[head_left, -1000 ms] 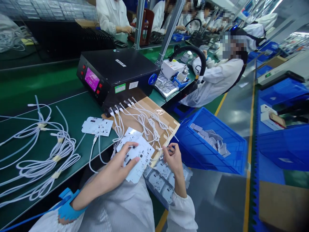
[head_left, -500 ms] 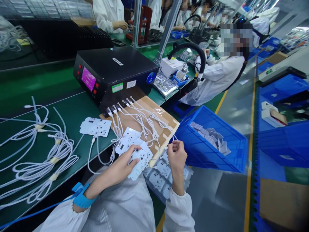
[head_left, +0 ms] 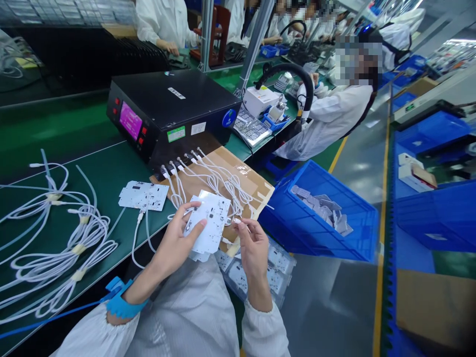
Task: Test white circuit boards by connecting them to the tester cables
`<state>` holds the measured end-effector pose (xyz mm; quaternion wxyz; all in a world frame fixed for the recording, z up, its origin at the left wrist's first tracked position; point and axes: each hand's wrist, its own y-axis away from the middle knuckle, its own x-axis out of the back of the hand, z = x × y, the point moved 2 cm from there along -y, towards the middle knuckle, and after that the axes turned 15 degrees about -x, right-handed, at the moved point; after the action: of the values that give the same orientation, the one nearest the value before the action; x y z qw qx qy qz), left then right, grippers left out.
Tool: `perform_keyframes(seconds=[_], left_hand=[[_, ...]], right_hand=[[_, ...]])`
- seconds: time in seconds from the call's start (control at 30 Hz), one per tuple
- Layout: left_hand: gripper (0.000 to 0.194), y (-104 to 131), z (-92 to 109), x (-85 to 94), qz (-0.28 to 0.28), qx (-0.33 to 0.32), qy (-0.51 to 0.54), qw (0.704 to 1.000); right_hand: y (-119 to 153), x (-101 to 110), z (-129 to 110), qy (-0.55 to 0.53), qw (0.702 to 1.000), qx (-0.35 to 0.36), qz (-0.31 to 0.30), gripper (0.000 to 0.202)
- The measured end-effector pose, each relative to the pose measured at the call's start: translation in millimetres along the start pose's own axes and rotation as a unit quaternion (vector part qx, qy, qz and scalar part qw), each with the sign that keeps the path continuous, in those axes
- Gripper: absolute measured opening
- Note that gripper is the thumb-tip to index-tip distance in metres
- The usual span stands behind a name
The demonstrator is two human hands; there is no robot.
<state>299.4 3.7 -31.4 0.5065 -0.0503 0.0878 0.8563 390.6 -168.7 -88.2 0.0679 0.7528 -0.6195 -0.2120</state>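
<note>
Far L: coiled cables [head_left: 61, 254] on green table [head_left: 107, 181], then wired board [head_left: 143, 195] lying flat. Mid: L hand [head_left: 181, 233] grips held board [head_left: 211, 225] in front of cardboard [head_left: 256, 184]; R hand [head_left: 254, 248], fingers bent, pinches cable plug [head_left: 237, 221] just R of it. Far R: blue bin [head_left: 293, 225] w/ grey pcs [head_left: 323, 210].

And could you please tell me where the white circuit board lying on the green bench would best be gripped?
Probably by the left and right edges of the circuit board, coming from above: it lies flat, dark-speckled face up, and a white plug meets its near edge.
</note>
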Motion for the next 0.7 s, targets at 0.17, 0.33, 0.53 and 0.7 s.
perform_keyframes(seconds=[0.17,0.33,0.53,0.7], left_hand=[[0.074,0.5,1.4,5.1,0.020,-0.013,-0.001,1.000],[0.090,2.5,0.2,4.9,0.023,-0.030,0.019,0.999],[0.091,1.6,3.2,4.1,0.034,-0.028,-0.015,0.999],[0.089,2.9,2.3,4.9,0.029,-0.046,-0.031,0.998]], right_hand=[[11.0,-15.9,-2.6,-0.021,1.000,-0.012,-0.017,0.030],[11.9,-18.9,-2.8,-0.033,0.999,-0.001,-0.015,0.029],[12.0,-18.8,-3.7,-0.020,1.000,0.013,-0.010,0.030],[13.8,-17.7,-6.4,0.003,1.000,0.026,-0.013,0.027]])
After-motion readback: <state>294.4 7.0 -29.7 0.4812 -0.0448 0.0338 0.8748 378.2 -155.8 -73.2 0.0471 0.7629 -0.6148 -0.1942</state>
